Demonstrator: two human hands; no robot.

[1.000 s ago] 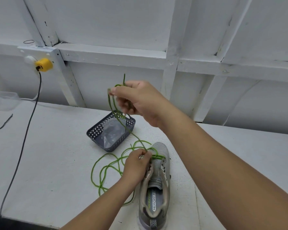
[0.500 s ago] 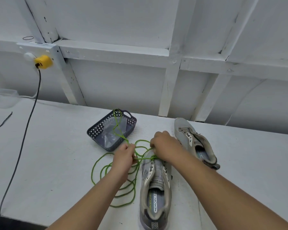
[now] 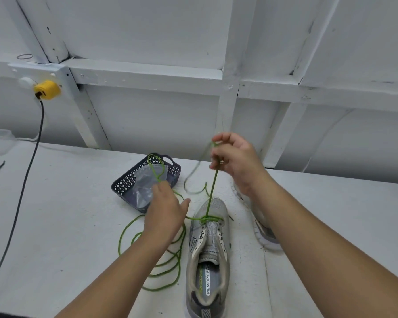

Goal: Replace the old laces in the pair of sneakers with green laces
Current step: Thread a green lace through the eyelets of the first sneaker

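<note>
Above the toe of the grey sneaker [image 3: 208, 249], the right hand [image 3: 236, 161] was raised, its thumb and curled fingers pinching a green lace [image 3: 213, 187] that ran taut and nearly straight down to the lowest eyelets, where it crossed the shoe in a short green bar. A blurred loop of the same lace hung from that hand toward the table [image 3: 67, 214]; its exact path was hard to make out. The left hand [image 3: 164, 211] lay lower, just left of the sneaker's toe, back toward the camera, thumb spread out to the right; its fingers were turned away, and I could not tell whether they pinched the strand that rose from them toward the basket [image 3: 145, 180]. That strand formed a loop over the dark perforated basket, which held a clear plastic bag [image 3: 147, 187]. More slack lace lay in loose coils on the table left of the sneaker, partly covered by the left forearm. The second sneaker [image 3: 260, 228] lay to the right of the first, mostly hidden behind the right wrist and forearm, so only part of its sole edge and side showed. On the wall at the far left, a yellow plug [image 3: 47, 90] sat at a socket with a dark cable [image 3: 21, 196] trailing down across the table.
</note>
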